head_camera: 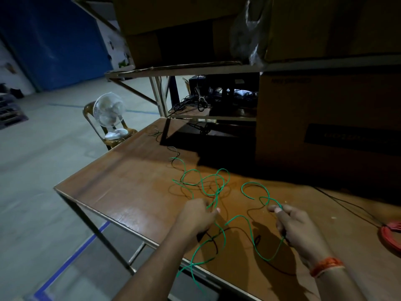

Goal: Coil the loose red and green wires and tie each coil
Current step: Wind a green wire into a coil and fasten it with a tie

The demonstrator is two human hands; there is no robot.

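Wire (251,231): green. Coil (390,234): red. Table (130,192): brown wood grain. Wrist band (325,266): orange. Fan (109,110): white.

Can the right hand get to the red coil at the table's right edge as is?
Probably not yet. The path over the table to the red coil looks free, but the right hand is pinching the green wire, as is the left hand; it must release first.

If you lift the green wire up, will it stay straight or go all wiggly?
Probably wiggly. The green wire lies in loose loops on the table and sags between the left hand and right hand. It seems springy, holding curves, and looks light. It may tangle.
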